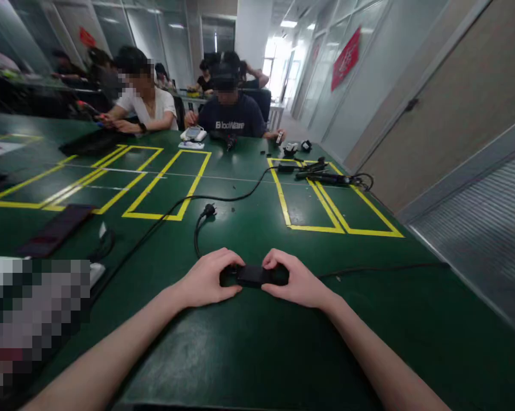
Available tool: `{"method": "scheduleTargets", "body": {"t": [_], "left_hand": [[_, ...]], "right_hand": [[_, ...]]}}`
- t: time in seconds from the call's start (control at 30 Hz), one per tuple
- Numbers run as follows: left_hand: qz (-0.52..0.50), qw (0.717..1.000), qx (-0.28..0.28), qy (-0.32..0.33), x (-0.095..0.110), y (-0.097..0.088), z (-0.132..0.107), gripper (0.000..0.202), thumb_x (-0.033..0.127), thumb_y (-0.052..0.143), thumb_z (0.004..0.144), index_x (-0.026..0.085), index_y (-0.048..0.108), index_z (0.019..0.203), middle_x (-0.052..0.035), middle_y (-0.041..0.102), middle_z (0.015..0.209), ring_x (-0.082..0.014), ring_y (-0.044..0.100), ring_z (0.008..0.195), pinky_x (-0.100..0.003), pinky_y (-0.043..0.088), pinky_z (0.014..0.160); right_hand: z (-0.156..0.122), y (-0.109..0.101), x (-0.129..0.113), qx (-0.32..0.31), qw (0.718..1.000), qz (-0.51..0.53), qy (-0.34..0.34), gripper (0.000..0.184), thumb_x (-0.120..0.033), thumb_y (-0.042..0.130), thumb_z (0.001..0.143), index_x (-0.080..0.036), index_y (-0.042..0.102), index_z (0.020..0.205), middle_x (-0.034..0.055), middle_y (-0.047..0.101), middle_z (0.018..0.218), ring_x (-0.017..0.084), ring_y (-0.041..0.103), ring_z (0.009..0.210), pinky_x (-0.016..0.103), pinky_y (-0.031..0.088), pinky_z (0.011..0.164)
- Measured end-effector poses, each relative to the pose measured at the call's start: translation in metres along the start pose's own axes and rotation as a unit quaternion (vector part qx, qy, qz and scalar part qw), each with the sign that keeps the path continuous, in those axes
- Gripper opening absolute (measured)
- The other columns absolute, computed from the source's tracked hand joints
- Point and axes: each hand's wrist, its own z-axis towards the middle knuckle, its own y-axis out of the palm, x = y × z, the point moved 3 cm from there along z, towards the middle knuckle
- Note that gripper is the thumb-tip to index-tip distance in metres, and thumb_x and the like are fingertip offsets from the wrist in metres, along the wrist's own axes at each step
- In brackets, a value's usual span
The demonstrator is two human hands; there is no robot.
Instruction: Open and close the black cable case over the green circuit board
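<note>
A black power adapter (pixel 252 276) lies level just in front of me, low over or on the green table. At its left end my left hand (pixel 212 278) is closed, thumb on the near side and fingers on the far side. My right hand (pixel 295 278) grips the right end the same way. From behind my left hand a black cord curves up to a plug (pixel 209 210) on the table. A thin cable (pixel 381 269) runs off to the right from beside my right hand. The adapter's two ends are partly hidden by my fingers.
Yellow tape outlines (pixel 154 217) mark the green table (pixel 240 354). A long black cable (pixel 223 199) crosses to a bundle of black adapters and cords (pixel 325 176). A dark phone-like slab (pixel 56 230) lies left. Two people sit across, one wearing a headset (pixel 224 74).
</note>
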Motion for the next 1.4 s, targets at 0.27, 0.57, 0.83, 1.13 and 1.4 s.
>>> {"method": "scheduleTargets", "body": {"t": [0.27, 0.57, 0.83, 1.13, 1.4], "left_hand": [[0.001, 1.0, 0.013, 0.001, 0.002, 0.003, 0.0, 0.028, 0.017, 0.073, 0.077, 0.021, 0.064, 0.104, -0.003, 0.069, 0.1, -0.0192, 0.065, 0.091, -0.03, 0.051, 0.079], [0.088, 0.996, -0.01, 0.019, 0.011, 0.002, 0.002, 0.031, 0.02, 0.073, 0.074, 0.021, 0.063, 0.104, -0.0025, 0.068, 0.096, -0.0203, 0.065, 0.087, -0.03, 0.05, 0.077], [0.131, 0.99, -0.014, 0.048, 0.011, 0.006, 0.003, 0.023, 0.023, 0.07, 0.088, 0.019, 0.066, 0.11, -0.0047, 0.075, 0.099, -0.0215, 0.07, 0.088, -0.033, 0.05, 0.079], [0.147, 0.988, -0.025, 0.046, 0.012, -0.001, 0.002, 0.022, 0.032, 0.073, 0.09, 0.022, 0.076, 0.109, -0.0041, 0.072, 0.089, -0.0215, 0.068, 0.083, -0.032, 0.051, 0.074], [0.104, 0.991, 0.006, 0.083, 0.012, 0.002, 0.001, 0.032, 0.033, 0.067, 0.095, 0.018, 0.07, 0.122, -0.0076, 0.076, 0.103, -0.0218, 0.071, 0.092, -0.033, 0.055, 0.082]], "right_hand": [[0.0, -0.002, -0.004, -0.012, 0.999, -0.048, -0.018, 0.031, -0.013, 0.078, 0.075, -0.022, 0.051, 0.086, 0.0015, 0.063, 0.096, 0.018, 0.06, 0.085, 0.03, 0.046, 0.076], [-0.003, 0.003, 0.0, 0.006, 0.988, -0.137, -0.073, 0.031, -0.016, 0.078, 0.071, -0.022, 0.057, 0.093, 0.0023, 0.067, 0.092, 0.019, 0.062, 0.081, 0.031, 0.048, 0.074], [-0.002, 0.003, -0.004, 0.012, 0.985, -0.159, -0.06, 0.025, -0.02, 0.076, 0.071, -0.021, 0.061, 0.09, 0.0005, 0.067, 0.081, 0.016, 0.059, 0.069, 0.028, 0.048, 0.063], [0.0, 0.012, -0.012, 0.024, 0.977, -0.116, -0.176, 0.03, -0.02, 0.071, 0.091, -0.021, 0.068, 0.121, 0.008, 0.077, 0.103, 0.023, 0.069, 0.091, 0.038, 0.058, 0.081], [0.0, 0.011, -0.01, 0.029, 0.974, -0.133, -0.18, 0.028, -0.022, 0.071, 0.093, -0.02, 0.07, 0.121, 0.008, 0.077, 0.1, 0.022, 0.068, 0.085, 0.035, 0.058, 0.076]]}}
